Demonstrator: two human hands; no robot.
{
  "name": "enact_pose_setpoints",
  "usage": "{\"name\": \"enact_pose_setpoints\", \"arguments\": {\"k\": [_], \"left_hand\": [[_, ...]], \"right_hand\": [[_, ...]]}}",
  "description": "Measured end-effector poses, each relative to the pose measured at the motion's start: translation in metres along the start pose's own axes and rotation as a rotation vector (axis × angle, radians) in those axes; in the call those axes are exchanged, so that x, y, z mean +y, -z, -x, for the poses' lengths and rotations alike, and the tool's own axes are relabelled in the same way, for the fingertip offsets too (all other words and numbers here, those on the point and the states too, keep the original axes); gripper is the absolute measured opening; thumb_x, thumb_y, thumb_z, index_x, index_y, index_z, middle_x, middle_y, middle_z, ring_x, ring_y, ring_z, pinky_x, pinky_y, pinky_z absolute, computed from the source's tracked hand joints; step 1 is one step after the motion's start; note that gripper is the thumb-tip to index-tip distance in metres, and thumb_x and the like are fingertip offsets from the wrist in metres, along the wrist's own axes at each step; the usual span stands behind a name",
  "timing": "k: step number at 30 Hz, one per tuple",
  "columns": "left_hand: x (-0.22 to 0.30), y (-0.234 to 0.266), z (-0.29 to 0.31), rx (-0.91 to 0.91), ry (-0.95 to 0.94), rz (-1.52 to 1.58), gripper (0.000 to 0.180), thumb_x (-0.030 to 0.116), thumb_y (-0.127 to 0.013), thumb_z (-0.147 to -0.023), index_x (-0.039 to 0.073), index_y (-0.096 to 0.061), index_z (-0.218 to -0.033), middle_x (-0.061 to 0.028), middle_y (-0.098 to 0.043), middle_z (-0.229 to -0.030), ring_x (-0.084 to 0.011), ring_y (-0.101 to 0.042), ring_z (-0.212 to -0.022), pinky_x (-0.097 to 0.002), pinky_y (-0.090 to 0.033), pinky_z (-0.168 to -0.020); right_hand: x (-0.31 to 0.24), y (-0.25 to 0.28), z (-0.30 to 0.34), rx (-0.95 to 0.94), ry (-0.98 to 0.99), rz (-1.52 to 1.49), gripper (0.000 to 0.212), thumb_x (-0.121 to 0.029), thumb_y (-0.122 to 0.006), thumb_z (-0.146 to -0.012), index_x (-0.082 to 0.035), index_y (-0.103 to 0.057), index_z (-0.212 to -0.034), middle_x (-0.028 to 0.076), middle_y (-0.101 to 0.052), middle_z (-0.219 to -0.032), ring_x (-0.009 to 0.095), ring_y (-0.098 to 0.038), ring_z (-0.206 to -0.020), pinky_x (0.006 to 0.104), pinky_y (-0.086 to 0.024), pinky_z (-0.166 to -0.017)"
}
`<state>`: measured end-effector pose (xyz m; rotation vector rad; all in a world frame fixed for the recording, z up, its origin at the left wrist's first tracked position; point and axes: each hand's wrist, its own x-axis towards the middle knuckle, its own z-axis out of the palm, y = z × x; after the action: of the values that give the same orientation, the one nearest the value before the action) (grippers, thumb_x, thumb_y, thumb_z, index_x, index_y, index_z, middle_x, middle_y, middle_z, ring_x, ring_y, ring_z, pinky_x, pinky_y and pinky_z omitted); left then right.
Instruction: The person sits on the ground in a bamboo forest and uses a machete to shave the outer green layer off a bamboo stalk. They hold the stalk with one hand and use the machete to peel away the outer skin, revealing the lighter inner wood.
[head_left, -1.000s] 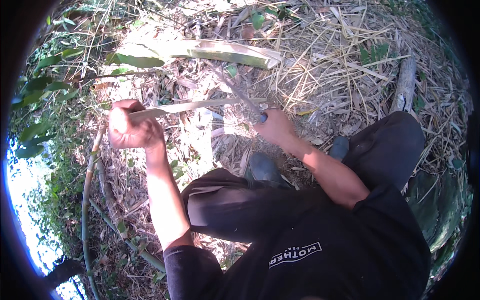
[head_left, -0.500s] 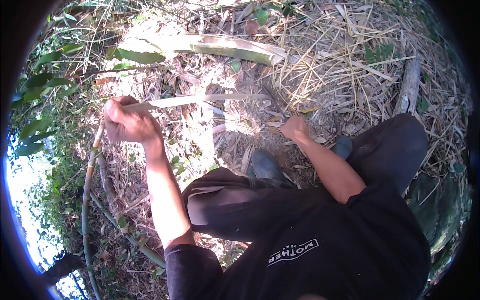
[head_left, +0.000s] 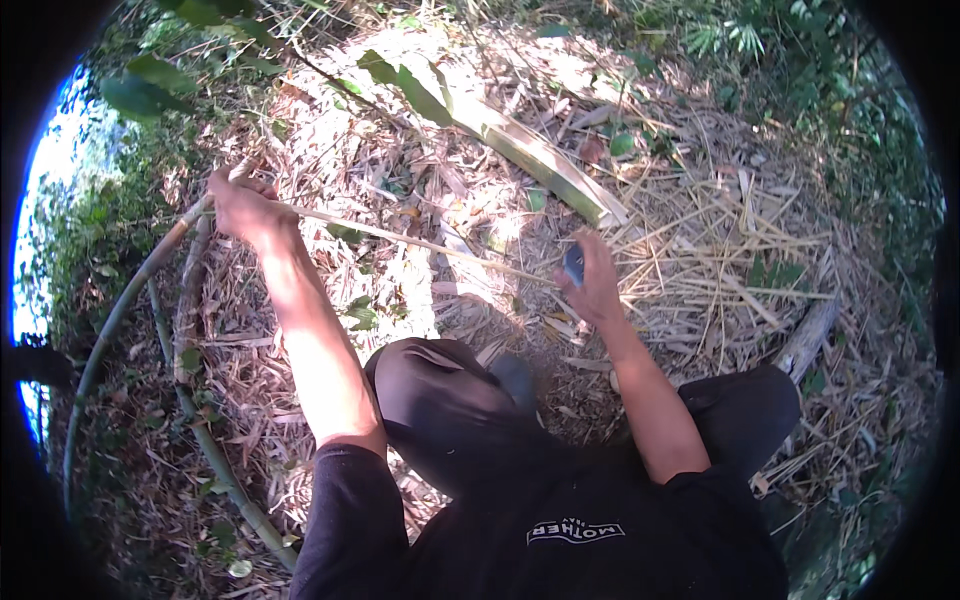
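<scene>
A long, thin, pale bamboo strip (head_left: 430, 246) stretches between my hands, sloping down to the right. My left hand (head_left: 250, 212), out at the left, is closed around its left end. At the other end, the strip reaches the thumb of my right hand (head_left: 597, 285), in front of my knees. The fingers of that hand curl around a small blue thing (head_left: 574, 264); its kind does not show. From beside my left hand a long green bamboo pole (head_left: 110, 300) bends down to the left; whether it joins the strip is hidden by the hand.
A split green bamboo piece (head_left: 540, 165) lies ahead. Many thin pale strips (head_left: 710, 250) are scattered at the right, near a grey log (head_left: 810, 340). Another green pole (head_left: 225, 465) lies at the left. Leafy twigs (head_left: 150, 85) hang at the upper left. Dry leaves cover the ground.
My left hand has shifted slightly up and left. My right hand has turned, showing the blue thing, and the strip now reaches it. The view has also shifted.
</scene>
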<state>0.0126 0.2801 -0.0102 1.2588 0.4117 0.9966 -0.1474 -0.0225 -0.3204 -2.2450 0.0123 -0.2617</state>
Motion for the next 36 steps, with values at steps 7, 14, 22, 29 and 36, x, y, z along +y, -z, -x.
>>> {"name": "enact_pose_setpoints", "arguments": {"k": [7, 14, 22, 29, 36], "left_hand": [[-0.039, 0.000, -0.040, -0.071, 0.183, 0.121, 0.038, 0.040, -0.061, -0.093, 0.011, -0.045, -0.075, 0.0035, -0.036, -0.054, -0.0093, -0.033, -0.042, -0.0262, -0.026, -0.039], [-0.020, -0.044, -0.073, -0.178, 0.262, 0.394, 0.036, 0.037, -0.040, -0.100, 0.007, -0.045, -0.080, -0.0022, -0.044, -0.058, -0.0130, -0.042, -0.048, -0.0265, -0.033, -0.043], [0.016, -0.103, 0.002, 0.035, 0.027, 0.421, 0.045, 0.033, -0.045, -0.098, 0.009, -0.041, -0.060, 0.0001, -0.039, -0.050, -0.0102, -0.036, -0.045, -0.0279, -0.027, -0.045], [0.037, -0.142, 0.073, -0.095, -0.247, 0.561, 0.052, 0.038, -0.049, -0.101, 0.005, -0.047, -0.061, -0.0001, -0.043, -0.052, -0.0083, -0.039, -0.043, -0.0247, -0.029, -0.042], [0.066, -0.134, 0.075, -0.037, -0.189, 0.662, 0.048, 0.036, -0.044, -0.101, 0.008, -0.042, -0.063, -0.0018, -0.040, -0.049, -0.0105, -0.034, -0.036, -0.0250, -0.028, -0.037]], "right_hand": [[-0.006, 0.026, 0.039, -0.505, -0.159, -0.135, 0.053, -0.051, -0.043, -0.100, 0.000, -0.059, -0.091, 0.015, -0.053, -0.066, 0.027, -0.050, -0.061, 0.0403, -0.042, -0.060], [-0.078, 0.125, 0.002, -0.460, -0.172, 0.050, 0.059, -0.047, -0.041, -0.100, 0.003, -0.062, -0.076, 0.027, -0.055, -0.066, 0.047, -0.056, -0.066, 0.0492, -0.044, -0.062], [-0.052, 0.164, -0.031, -0.308, -0.290, 0.252, 0.070, -0.053, -0.035, -0.101, 0.005, -0.062, -0.072, 0.031, -0.058, -0.069, 0.050, -0.059, -0.075, 0.0546, -0.044, -0.070], [0.001, 0.132, -0.014, -0.217, -0.446, 0.153, 0.071, -0.054, -0.035, -0.100, 0.006, -0.065, -0.078, 0.035, -0.060, -0.077, 0.054, -0.059, -0.082, 0.0556, -0.046, -0.076], [-0.021, 0.175, -0.021, -0.095, -0.335, 0.227, 0.069, -0.056, -0.034, -0.100, 0.002, -0.068, -0.083, 0.031, -0.062, -0.078, 0.052, -0.060, -0.083, 0.0569, -0.046, -0.075]]}}
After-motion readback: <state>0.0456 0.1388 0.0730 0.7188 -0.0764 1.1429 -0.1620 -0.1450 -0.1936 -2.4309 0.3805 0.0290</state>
